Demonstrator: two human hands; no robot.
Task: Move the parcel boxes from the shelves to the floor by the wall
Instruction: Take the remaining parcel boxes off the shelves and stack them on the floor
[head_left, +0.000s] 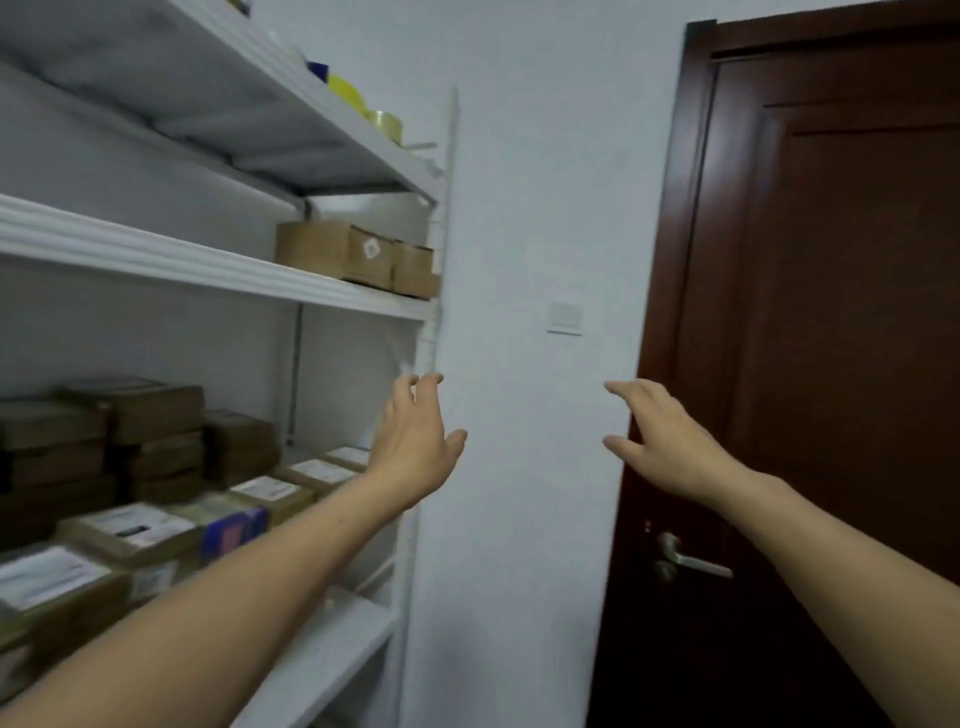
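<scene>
Two brown parcel boxes (358, 257) are seen side by side on the middle shelf (208, 260), set close against the white upright post (436, 312) of the shelving unit. A small white label is carried on the end of the larger one. Below the post's midpoint, the lower shelf (332, 649) is loaded with many more parcels. Dark stacked cartons (145, 431) are kept toward the back, well away from the post, and a row of flat labelled boxes (270, 491) is laid along the front, running up near the post. Near the post's upper end, rolls of tape (387, 122) and a yellow object (345, 91) are lined along the edge of the top shelf (234, 104).

The left hand (415, 447) is raised just in front of the post, between the middle and lower shelves. It is empty, with the fingers loosely spread and slightly bent. The right hand (660, 441) is held out on the door side of the post, also empty, with the fingers spread. No box is touched by either hand.

A pale wall (519, 182) is met directly beside the post. A light switch (564, 317) is mounted on it, between the post and a dark wooden door (831, 312) fitted with a metal lever handle (691, 561).
</scene>
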